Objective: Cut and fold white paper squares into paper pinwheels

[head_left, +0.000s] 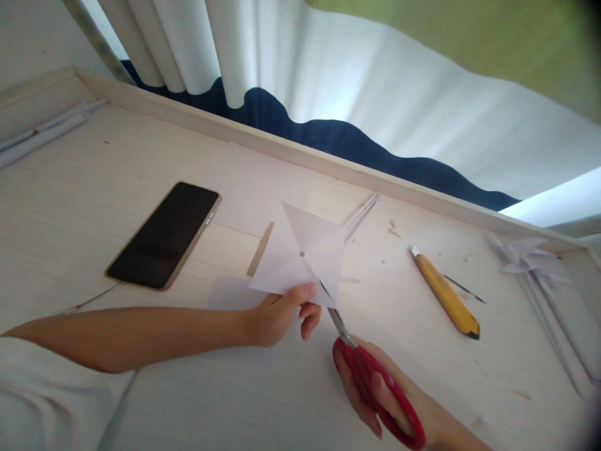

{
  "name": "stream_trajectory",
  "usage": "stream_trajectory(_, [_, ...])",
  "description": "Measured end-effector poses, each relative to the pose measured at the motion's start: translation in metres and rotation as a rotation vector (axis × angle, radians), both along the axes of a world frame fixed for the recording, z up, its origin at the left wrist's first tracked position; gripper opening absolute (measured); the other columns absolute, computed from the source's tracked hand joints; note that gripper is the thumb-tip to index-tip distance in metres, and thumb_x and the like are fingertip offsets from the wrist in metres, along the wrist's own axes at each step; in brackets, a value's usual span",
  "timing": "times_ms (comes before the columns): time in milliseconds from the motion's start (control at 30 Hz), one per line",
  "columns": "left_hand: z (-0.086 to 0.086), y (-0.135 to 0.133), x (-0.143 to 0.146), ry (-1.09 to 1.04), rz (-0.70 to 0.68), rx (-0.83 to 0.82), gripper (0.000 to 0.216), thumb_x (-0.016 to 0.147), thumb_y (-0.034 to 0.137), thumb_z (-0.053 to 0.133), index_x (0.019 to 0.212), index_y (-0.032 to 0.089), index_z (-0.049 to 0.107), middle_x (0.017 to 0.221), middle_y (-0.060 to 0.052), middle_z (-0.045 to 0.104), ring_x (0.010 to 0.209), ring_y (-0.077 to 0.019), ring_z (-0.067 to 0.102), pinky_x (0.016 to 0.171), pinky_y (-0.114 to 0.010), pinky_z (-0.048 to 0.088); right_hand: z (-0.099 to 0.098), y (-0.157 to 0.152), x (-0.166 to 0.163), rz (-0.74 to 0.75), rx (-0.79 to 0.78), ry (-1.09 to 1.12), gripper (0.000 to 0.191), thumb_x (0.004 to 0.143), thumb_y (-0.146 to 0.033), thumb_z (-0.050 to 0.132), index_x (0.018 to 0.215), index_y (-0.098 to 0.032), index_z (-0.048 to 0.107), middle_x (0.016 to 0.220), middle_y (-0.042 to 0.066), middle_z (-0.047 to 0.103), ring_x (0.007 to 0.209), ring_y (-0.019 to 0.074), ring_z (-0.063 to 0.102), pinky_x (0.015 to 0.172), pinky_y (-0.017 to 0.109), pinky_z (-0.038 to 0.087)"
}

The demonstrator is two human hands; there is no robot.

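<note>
My left hand (291,310) pinches the lower edge of a white paper square (277,263) between thumb and fingers, holding it above the table. Slits run inward from the paper's corners toward a small dark square mark at its middle. In my right hand (389,388) are scissors (361,366) with red handles, fingers through the loops. Their blades lie along the paper's lower right corner, just right of my left thumb, with the tip pointing toward the middle mark. The paper hides part of the blades.
A phone (164,235) lies at left, a white sheet (263,185) behind the paper. To the right are a yellow utility knife (446,291) and a paper pinwheel (530,258). Paper sticks (361,216) rest near the table's raised rim (211,128). Small scraps lie about.
</note>
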State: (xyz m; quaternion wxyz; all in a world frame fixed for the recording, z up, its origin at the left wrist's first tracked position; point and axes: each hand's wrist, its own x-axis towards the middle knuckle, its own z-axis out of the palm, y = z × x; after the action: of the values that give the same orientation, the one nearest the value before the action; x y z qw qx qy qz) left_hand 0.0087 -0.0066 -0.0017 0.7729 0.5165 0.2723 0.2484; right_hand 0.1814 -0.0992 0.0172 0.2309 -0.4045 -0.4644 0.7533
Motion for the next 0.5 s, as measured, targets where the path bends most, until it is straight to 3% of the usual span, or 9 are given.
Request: stream_trajectory(500, [-0.0003, 0.0017, -0.0034, 0.039, -0.061, 0.089, 0.043, 0.080, 0.041, 0.025, 0.041, 0.020, 0.024, 0.035, 0.003, 0.035, 0.039, -0.0086, 0.034, 0.051, -0.024, 0.033, 0.0073, 0.0014, 0.0008, 0.001, -0.018, -0.064, 0.045, 0.077, -0.062, 0.031, 0.076, -0.018, 0.036, 0.047, -0.009, 0.031, 0.034, 0.0035, 0.025, 0.034, 0.017, 0.022])
